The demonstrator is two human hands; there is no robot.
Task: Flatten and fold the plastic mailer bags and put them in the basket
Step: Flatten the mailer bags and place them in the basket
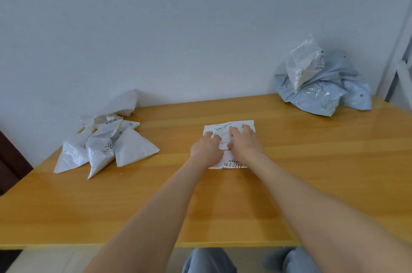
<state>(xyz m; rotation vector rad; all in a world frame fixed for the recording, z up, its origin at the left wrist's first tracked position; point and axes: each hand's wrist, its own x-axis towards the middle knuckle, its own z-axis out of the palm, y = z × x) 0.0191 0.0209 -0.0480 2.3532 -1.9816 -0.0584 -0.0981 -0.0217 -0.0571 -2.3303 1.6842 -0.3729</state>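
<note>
Now, left hand (206, 147): flat, pressing white mailer (234, 164).
Right hand (244, 142): likewise flat, pressing it.
Folded bags (131, 150): nine o'clock on surface (223, 205).
Crumpled pile (318, 92): two o'clock.

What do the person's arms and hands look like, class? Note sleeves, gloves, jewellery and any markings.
Both forearms are bare, with no sleeve in view. The left hand and the right hand wear no gloves; no ring, watch, bracelet or marking shows. Blue-grey trousers show below the table edge.
</note>
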